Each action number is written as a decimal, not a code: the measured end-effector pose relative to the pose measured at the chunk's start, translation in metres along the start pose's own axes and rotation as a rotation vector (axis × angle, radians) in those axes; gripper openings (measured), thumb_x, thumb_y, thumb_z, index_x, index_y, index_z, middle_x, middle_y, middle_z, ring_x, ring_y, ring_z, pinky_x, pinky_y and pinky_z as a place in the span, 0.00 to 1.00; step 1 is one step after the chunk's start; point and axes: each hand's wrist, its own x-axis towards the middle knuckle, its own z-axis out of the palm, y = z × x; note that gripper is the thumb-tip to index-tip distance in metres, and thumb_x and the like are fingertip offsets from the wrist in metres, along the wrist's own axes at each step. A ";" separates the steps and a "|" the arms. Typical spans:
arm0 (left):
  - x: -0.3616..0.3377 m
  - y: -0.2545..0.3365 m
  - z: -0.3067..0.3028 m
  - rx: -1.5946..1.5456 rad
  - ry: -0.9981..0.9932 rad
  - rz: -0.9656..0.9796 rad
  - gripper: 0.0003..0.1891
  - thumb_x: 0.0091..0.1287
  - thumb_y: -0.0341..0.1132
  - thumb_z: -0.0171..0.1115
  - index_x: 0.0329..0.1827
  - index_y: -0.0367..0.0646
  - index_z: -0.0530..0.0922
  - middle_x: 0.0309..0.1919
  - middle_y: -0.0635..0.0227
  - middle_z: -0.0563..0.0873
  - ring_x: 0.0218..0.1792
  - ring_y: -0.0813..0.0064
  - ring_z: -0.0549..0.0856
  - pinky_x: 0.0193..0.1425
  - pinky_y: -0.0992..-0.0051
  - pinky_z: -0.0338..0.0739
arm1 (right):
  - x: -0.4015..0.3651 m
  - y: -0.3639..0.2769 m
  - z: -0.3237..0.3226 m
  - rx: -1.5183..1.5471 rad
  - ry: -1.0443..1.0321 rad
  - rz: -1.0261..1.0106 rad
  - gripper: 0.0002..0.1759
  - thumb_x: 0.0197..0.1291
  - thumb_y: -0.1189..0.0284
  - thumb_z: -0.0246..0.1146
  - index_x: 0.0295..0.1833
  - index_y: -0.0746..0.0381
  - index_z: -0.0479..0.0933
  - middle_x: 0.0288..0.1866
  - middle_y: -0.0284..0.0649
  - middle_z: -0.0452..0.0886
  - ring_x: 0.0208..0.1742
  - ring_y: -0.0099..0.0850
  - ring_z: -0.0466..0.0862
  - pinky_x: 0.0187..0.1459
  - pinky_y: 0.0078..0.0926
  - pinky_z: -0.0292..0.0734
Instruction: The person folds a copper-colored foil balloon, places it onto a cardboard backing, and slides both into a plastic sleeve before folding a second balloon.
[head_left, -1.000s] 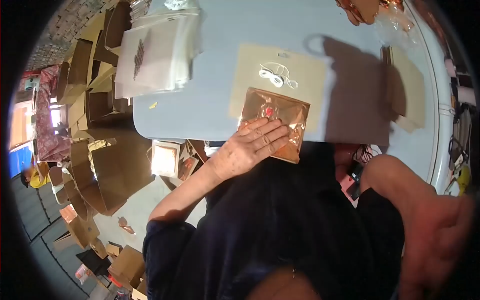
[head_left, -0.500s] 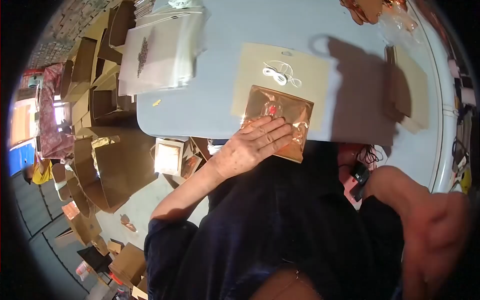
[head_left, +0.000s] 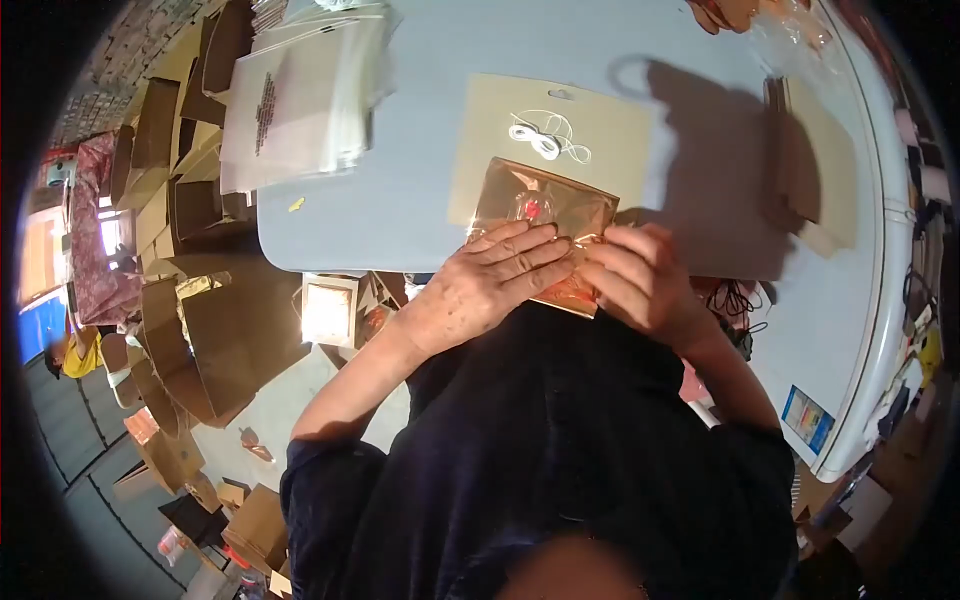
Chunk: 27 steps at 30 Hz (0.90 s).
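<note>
Our L hand (head_left: 480,285) flat on packet (head_left: 560,205), grip open; R hand (head_left: 640,280) grip pinches its edge, on bench (head_left: 400,200)

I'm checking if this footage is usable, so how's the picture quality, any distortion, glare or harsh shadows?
Head view: heavy fisheye bending with black corners; hard light casts a dark shadow on the table right of the tan card; glare flashes on the shiny copper packet that the left hand and right hand touch; the stack of clear bags looks washed out.

1 pkt (head_left: 545,212), 1 card (head_left: 610,135), 1 bag stack (head_left: 300,110), 2 hands (head_left: 480,290) (head_left: 640,280)
</note>
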 end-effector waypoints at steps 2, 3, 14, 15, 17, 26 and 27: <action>0.001 0.000 -0.001 -0.008 0.003 -0.006 0.20 0.66 0.31 0.69 0.62 0.46 0.87 0.65 0.68 0.87 0.71 0.68 0.82 0.80 0.62 0.74 | 0.001 -0.006 0.011 -0.025 0.078 0.000 0.16 0.56 0.71 0.75 0.52 0.59 0.87 0.56 0.33 0.84 0.61 0.33 0.80 0.61 0.38 0.76; 0.002 0.000 -0.002 -0.015 0.004 -0.005 0.20 0.65 0.31 0.70 0.62 0.46 0.87 0.65 0.68 0.87 0.71 0.68 0.82 0.80 0.62 0.74 | -0.001 -0.007 0.016 -0.027 0.110 0.005 0.15 0.57 0.72 0.74 0.51 0.60 0.87 0.55 0.33 0.85 0.60 0.33 0.81 0.60 0.37 0.77; 0.007 0.005 -0.027 -0.122 0.061 -0.110 0.30 0.62 0.28 0.73 0.70 0.44 0.81 0.64 0.61 0.87 0.73 0.57 0.79 0.82 0.55 0.70 | 0.020 -0.006 0.016 0.038 0.322 0.017 0.15 0.51 0.76 0.75 0.47 0.63 0.85 0.50 0.37 0.86 0.52 0.35 0.83 0.49 0.35 0.81; 0.010 0.006 -0.034 -0.129 0.067 -0.105 0.29 0.62 0.29 0.73 0.69 0.43 0.82 0.64 0.59 0.87 0.73 0.56 0.79 0.82 0.55 0.69 | 0.024 -0.007 0.014 0.040 0.339 0.036 0.15 0.50 0.76 0.75 0.46 0.63 0.84 0.49 0.37 0.86 0.51 0.36 0.83 0.48 0.34 0.81; 0.015 0.007 -0.048 -0.130 0.067 -0.112 0.26 0.63 0.29 0.73 0.67 0.42 0.83 0.64 0.58 0.87 0.74 0.55 0.78 0.83 0.53 0.67 | 0.031 -0.009 0.010 0.042 0.373 0.074 0.15 0.49 0.76 0.76 0.43 0.63 0.83 0.47 0.37 0.86 0.49 0.37 0.84 0.46 0.33 0.81; 0.013 -0.014 -0.074 -0.824 0.316 -0.615 0.14 0.71 0.32 0.73 0.56 0.36 0.85 0.43 0.69 0.90 0.42 0.80 0.86 0.46 0.76 0.82 | 0.050 0.003 -0.011 0.621 0.363 0.710 0.03 0.63 0.77 0.70 0.39 0.67 0.85 0.34 0.39 0.83 0.38 0.28 0.81 0.40 0.27 0.75; 0.018 -0.017 -0.067 -0.893 0.373 -0.642 0.11 0.76 0.34 0.69 0.52 0.36 0.85 0.34 0.77 0.87 0.33 0.91 0.78 0.36 0.84 0.73 | 0.054 0.005 -0.011 0.738 0.353 0.814 0.05 0.65 0.76 0.70 0.39 0.68 0.85 0.33 0.36 0.83 0.37 0.25 0.80 0.40 0.25 0.74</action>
